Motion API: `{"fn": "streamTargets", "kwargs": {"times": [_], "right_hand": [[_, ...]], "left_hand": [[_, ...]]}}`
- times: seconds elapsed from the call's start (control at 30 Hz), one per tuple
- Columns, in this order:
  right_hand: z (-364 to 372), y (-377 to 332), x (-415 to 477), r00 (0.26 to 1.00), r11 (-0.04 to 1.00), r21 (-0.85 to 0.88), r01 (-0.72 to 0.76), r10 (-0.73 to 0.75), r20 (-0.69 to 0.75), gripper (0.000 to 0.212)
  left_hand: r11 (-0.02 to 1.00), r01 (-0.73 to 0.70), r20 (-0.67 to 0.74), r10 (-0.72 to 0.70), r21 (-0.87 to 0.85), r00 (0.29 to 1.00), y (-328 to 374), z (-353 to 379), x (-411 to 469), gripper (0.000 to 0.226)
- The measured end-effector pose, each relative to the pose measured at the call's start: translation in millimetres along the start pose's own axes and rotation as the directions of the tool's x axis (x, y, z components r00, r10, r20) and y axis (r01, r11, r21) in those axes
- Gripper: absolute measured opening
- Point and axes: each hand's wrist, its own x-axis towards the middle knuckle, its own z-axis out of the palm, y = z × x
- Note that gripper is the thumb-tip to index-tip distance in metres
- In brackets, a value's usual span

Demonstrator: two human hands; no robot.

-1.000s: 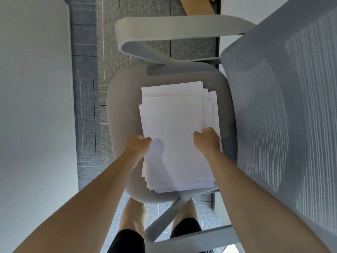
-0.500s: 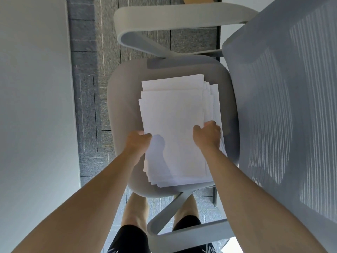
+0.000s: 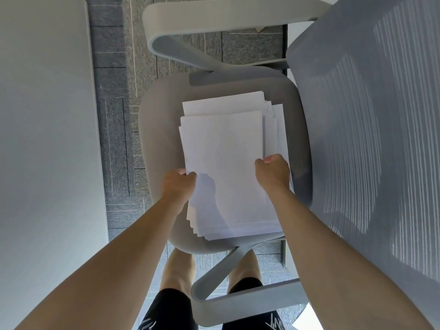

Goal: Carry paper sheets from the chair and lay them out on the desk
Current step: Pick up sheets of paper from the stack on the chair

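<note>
gripping the sheets (image 3: 226, 163) mid-frame over the chair (image 3: 162, 139), left hand (image 3: 178, 184) and right hand (image 3: 272, 173) each curled on a side edge, best lift level and squeeze evenly so the loose stack won't fan before reaching the desk (image 3: 42, 139) at left.

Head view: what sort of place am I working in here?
Probably an office: a grey mesh-backed chair with armrests, grey carpet tiles on the floor, a white desk on the left, and a stack of paper sheets.
</note>
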Motion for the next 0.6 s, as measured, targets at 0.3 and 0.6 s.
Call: {"fn": "streamTargets", "kwargs": {"times": [0.3, 0.6], "right_hand": [[3, 9, -13, 0.986, 0.968, 0.247, -0.03, -0.012, 0.167, 0.026], [-50, -27, -62, 0.942, 0.969, 0.187, 0.158, -0.205, 0.266, 0.019]], "left_hand": [[0.999, -0.044, -0.112, 0.041, -0.026, 0.993, -10, 8, -5, 0.048], [0.988, -0.017, 0.118, -0.001, 0.156, 0.993, 16, -30, -53, 0.085]]}}
